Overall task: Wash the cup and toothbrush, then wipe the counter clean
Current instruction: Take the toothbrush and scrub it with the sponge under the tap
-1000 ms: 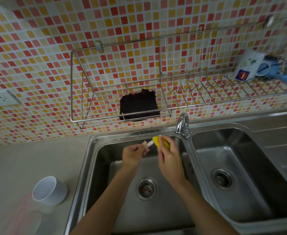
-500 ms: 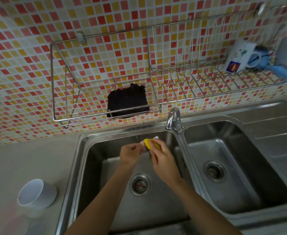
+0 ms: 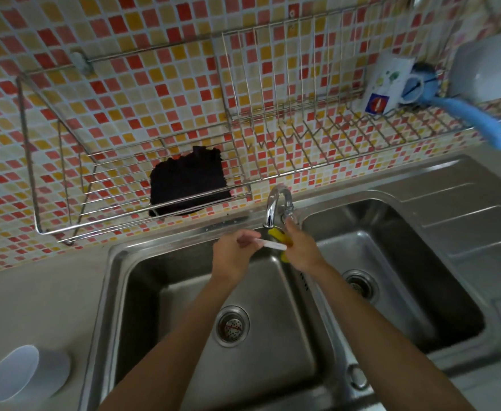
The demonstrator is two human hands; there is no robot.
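Both hands are over the left bowl of the sink (image 3: pixel 166 295), right under the tap (image 3: pixel 274 206). The left hand (image 3: pixel 234 254) has its fingers closed on the white handle of the toothbrush (image 3: pixel 268 244). The right hand (image 3: pixel 300 250) has its fingers closed on the yellow end. The white cup (image 3: pixel 25 372) lies on its side on the surface (image 3: pixel 36 298), well to the left of the sink. A dark cloth (image 3: pixel 188 180) sits in the wire rack (image 3: pixel 142 188) on the wall.

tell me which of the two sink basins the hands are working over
The left basin, the one whose drain sits between the forearms. Both hands hold the toothbrush under the faucet there; the right basin lies beside them.
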